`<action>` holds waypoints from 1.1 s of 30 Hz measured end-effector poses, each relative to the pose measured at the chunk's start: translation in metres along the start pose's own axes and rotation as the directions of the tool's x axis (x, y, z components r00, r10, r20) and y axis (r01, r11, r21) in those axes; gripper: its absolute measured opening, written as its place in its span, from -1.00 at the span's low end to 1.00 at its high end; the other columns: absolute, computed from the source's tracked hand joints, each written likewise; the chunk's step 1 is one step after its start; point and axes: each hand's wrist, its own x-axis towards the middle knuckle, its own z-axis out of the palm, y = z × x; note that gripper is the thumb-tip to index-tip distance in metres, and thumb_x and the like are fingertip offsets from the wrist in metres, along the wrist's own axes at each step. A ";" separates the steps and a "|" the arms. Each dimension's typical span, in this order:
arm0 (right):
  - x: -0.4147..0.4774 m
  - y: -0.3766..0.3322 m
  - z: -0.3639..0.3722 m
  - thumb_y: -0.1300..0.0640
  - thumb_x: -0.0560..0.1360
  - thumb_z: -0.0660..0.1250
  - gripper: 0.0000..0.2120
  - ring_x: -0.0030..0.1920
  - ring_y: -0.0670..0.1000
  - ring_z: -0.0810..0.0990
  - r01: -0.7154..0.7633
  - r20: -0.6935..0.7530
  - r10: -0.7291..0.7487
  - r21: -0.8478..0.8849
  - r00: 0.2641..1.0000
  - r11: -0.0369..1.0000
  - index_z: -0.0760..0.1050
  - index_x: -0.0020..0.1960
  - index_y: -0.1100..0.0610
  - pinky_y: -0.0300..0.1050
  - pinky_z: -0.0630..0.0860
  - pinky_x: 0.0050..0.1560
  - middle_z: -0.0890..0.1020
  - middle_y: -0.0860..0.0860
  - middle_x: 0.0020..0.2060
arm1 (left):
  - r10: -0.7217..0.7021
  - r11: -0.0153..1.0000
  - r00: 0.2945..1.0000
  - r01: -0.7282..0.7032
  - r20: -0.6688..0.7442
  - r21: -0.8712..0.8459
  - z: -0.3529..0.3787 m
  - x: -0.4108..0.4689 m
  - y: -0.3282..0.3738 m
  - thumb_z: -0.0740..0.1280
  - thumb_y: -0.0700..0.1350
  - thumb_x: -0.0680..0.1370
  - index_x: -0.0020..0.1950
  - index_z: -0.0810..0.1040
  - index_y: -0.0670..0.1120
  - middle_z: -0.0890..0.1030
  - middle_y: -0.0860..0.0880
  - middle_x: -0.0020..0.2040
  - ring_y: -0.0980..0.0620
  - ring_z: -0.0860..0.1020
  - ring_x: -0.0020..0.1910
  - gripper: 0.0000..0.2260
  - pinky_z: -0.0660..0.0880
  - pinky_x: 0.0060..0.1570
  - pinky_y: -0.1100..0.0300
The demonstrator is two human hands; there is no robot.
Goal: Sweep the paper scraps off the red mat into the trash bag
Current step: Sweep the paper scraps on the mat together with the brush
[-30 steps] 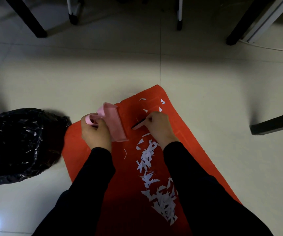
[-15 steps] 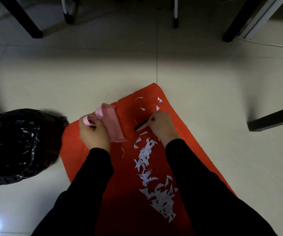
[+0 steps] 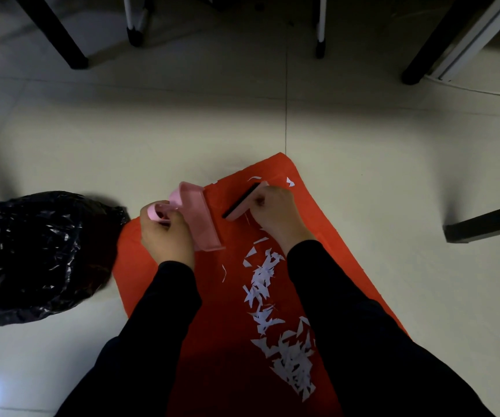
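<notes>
A red mat (image 3: 212, 341) lies slantwise on the pale tiled floor (image 3: 182, 121), running from the centre of the frame down to the bottom edge. White paper scraps (image 3: 292, 362) lie on it in a ragged trail from the middle of the mat toward the lower right, close beside the person's right sleeve (image 3: 363, 341). The trail is thickest at its lower end. A few loose pieces sit near the mat's upper corner, and one thin sliver lies apart to the left of the trail.

The left hand (image 3: 165, 236), left of centre, is curled round the loop handle of a pink dustpan (image 3: 200, 218). The dustpan stands on the mat's upper left part with its long side facing right. The right hand (image 3: 275, 212), just right of centre, grasps a small brush (image 3: 239, 201) with its fingers folded over it. The dark bristle strip slants from lower left to upper right, near the dustpan but apart from it. Whether the bristles touch the mat cannot be told.

The black trash bag (image 3: 31, 254) sits crumpled and glossy on the floor at the left of the frame, its right edge just beside the mat's left corner. Dark and white furniture legs (image 3: 59, 34) stand along the top, and a black bar (image 3: 489, 224) enters from the right edge.
</notes>
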 end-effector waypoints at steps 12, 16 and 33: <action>0.042 -0.020 0.039 0.32 0.51 0.27 -0.85 0.09 0.08 0.56 0.104 0.035 -0.110 0.141 0.993 0.985 0.59 0.02 0.29 -0.46 0.24 -0.11 0.60 0.17 0.07 | 0.004 0.999 0.998 -0.002 -0.062 0.035 -0.001 0.030 0.003 0.19 -0.25 0.56 -0.16 0.41 -0.03 0.41 0.16 -0.31 0.45 0.45 -0.39 -0.85 0.31 -0.34 0.61; 0.053 -0.025 0.051 0.31 0.50 0.29 -0.85 0.11 0.08 0.55 0.078 0.075 -0.094 0.190 0.993 0.979 0.60 0.02 0.29 -0.44 0.26 -0.08 0.60 0.16 0.09 | 0.004 0.999 0.997 -0.001 -0.075 0.039 -0.003 0.038 -0.002 0.20 -0.24 0.55 -0.04 0.43 -0.08 0.43 0.15 -0.30 0.26 0.43 -0.34 -0.92 0.33 -0.33 0.57; 0.042 -0.018 0.054 0.32 0.51 0.24 -0.84 0.06 0.08 0.56 0.125 0.023 -0.130 0.153 0.991 0.980 0.59 0.00 0.28 -0.29 0.35 -0.02 0.59 0.16 0.05 | 0.006 0.998 0.998 -0.002 -0.066 0.057 0.007 0.034 -0.009 0.22 -0.27 0.53 -0.06 0.43 -0.09 0.42 0.16 -0.30 0.44 0.45 -0.38 -0.91 0.31 -0.34 0.60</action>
